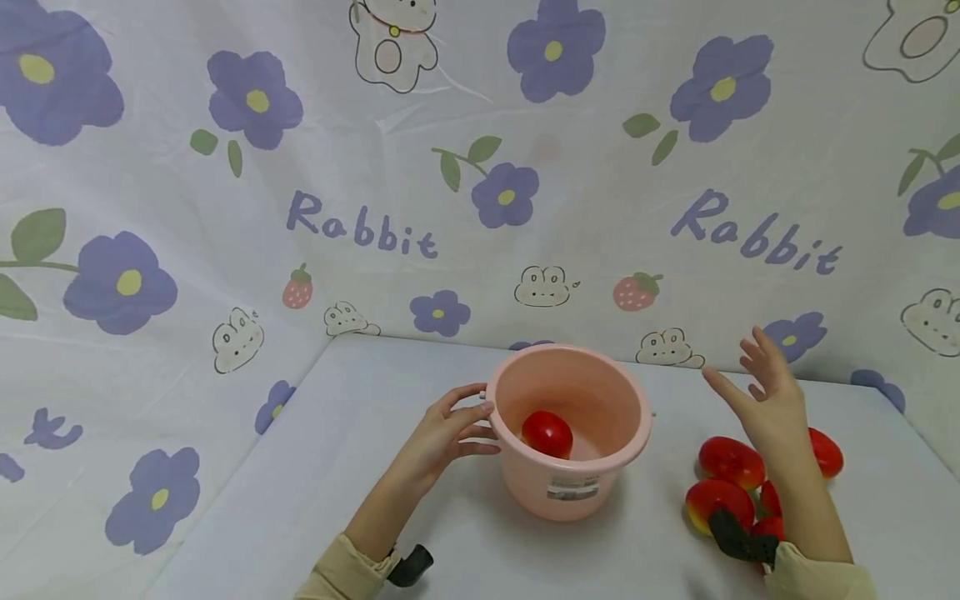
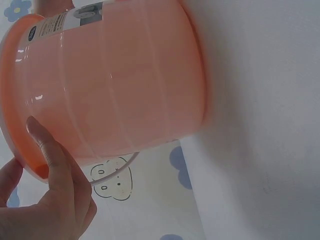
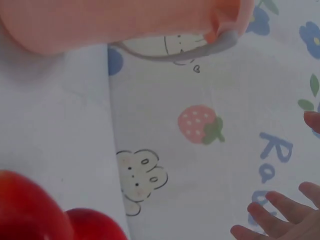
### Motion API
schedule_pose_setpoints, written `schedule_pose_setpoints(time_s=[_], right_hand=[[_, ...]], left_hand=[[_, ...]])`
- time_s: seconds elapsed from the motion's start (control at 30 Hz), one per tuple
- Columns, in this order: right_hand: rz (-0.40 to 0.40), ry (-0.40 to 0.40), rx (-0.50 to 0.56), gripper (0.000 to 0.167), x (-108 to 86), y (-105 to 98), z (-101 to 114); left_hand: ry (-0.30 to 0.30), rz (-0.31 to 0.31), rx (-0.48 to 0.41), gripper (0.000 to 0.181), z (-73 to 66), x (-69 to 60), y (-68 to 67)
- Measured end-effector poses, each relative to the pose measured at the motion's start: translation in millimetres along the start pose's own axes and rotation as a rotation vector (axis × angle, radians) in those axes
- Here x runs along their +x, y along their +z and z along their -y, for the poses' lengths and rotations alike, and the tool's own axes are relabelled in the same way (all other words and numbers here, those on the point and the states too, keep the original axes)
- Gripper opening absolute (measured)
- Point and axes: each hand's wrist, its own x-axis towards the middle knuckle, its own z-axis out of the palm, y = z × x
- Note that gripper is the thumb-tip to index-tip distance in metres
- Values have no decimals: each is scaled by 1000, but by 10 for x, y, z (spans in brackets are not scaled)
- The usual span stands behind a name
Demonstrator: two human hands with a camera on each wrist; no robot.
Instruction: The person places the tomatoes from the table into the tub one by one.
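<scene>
A pink plastic bucket (image 1: 570, 492) stands upright on the table, a label on its front. One red apple-like fruit (image 1: 546, 434) lies inside it. At the bucket's left side, my left hand (image 1: 453, 429) pinches the rim, with the thumb on the rim and the other fingers under it along the outer wall (image 2: 115, 85). My right hand (image 1: 767, 396) is raised to the right of the bucket, fingers spread and holding nothing. Below that hand and forearm several more red fruits (image 1: 731, 462) lie together, partly hidden by the arm; two show in the right wrist view (image 3: 30, 210).
The white table (image 1: 360, 392) ends at the back against a hanging cloth (image 1: 465, 108) printed with flowers and rabbits. A pale bucket handle (image 3: 185, 56) hangs down behind the bucket. Dark devices are strapped at the left wrist (image 1: 411, 567) and right wrist (image 1: 738, 540).
</scene>
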Motion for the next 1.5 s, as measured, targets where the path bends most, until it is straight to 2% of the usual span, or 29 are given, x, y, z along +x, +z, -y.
schedule_pose_setpoints(time_s=[0.3, 0.6, 0.9, 1.3, 1.5], right_hand=[[-5, 71, -7, 84, -82, -135, -220], [-22, 188, -61, 87, -135, -257, -462], [-63, 332, 34, 90, -177, -340, -660], [-89, 445, 33, 99, -239, -382, -995], [-92, 520, 64, 104, -293, -427, -1161]], left_hand=[[-1, 1, -3, 58, 4, 3, 1], [-1, 2, 0, 58, -8, -1, 3], [-6, 0, 4, 59, -3, -2, -8], [-7, -3, 6, 57, 8, 6, -10], [-6, 7, 1, 57, 20, 2, -6]])
